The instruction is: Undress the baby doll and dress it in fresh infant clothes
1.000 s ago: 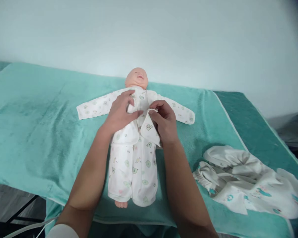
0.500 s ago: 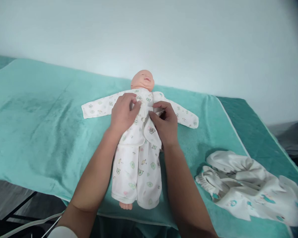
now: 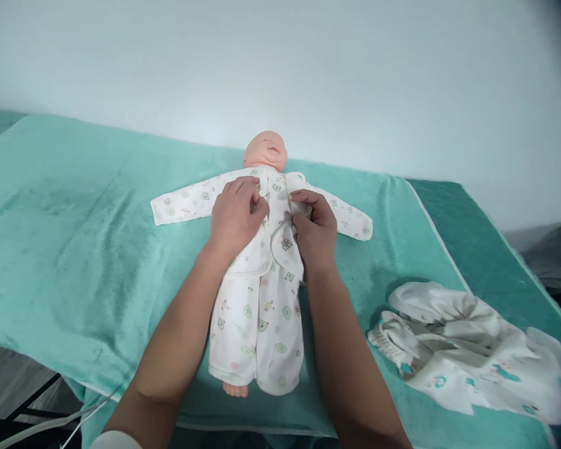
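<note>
A baby doll (image 3: 265, 151) lies on its back, dressed in a white printed jacket (image 3: 250, 257) and matching trousers (image 3: 280, 340). Its sleeves stretch out to both sides. The jacket front is parted, its two edges apart over the chest. My left hand (image 3: 237, 215) is closed in a pinch on the left front edge of the jacket. On the other side my right hand (image 3: 315, 227) pinches the right front edge, thumb and forefinger together. My fingers cover the fastening points. One bare foot (image 3: 235, 390) shows below the left trouser leg.
A teal blanket (image 3: 75, 249) covers the table, with a darker green cover (image 3: 477, 231) showing at the right. A crumpled white printed garment (image 3: 467, 349) lies right of the doll. A pale wall (image 3: 280, 68) stands behind. White cables (image 3: 51, 426) hang at lower left.
My left hand has drawn its jacket edge leftward and its fingers have curled. The right hand has shifted slightly right, so the jacket front gapes wider. The view has moved a little.
</note>
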Demonstrator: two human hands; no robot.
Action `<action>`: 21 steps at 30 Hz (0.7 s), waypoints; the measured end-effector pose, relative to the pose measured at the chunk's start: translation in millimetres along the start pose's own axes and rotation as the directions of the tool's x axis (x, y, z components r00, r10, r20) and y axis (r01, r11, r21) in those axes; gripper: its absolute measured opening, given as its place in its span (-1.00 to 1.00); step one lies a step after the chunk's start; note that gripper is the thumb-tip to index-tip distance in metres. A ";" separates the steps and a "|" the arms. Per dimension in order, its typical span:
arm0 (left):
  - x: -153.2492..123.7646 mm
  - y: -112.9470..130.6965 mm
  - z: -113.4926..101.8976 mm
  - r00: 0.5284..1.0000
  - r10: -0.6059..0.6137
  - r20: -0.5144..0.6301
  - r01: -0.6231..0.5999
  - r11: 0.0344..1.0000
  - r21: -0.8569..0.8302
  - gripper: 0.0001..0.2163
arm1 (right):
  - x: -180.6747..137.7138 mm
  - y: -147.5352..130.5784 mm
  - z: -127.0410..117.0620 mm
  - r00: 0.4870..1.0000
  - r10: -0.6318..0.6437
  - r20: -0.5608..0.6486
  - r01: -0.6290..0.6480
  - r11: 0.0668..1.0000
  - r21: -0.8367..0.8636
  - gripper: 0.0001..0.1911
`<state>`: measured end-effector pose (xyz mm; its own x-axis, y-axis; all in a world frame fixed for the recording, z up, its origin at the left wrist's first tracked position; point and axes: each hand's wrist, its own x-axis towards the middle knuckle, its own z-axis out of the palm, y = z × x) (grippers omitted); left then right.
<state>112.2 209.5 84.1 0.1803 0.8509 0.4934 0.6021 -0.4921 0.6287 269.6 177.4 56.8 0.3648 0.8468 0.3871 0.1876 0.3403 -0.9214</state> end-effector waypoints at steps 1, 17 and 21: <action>0.3 -1.4 0.4 0.999 -0.006 -0.032 0.005 0.999 -0.034 -0.86 | 0.3 1.3 -0.1 1.000 0.004 0.005 -0.004 1.000 0.017 -0.66; 21.0 -82.5 -32.9 0.592 -0.640 -0.491 0.252 0.725 -0.641 -0.84 | 48.0 46.2 -76.3 0.981 -0.150 -0.122 0.025 0.725 -0.688 -0.53; 22.9 -72.4 -12.2 0.951 -0.169 -0.259 0.125 0.976 -0.176 -0.78 | 33.9 39.4 -43.8 0.964 -0.218 0.155 0.267 0.755 -0.599 -0.57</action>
<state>63.2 262.4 57.2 -0.1315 0.8447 0.5189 0.4735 -0.4064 0.7815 329.4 201.7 35.2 0.1697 0.8049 0.5687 0.7854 0.2381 -0.5714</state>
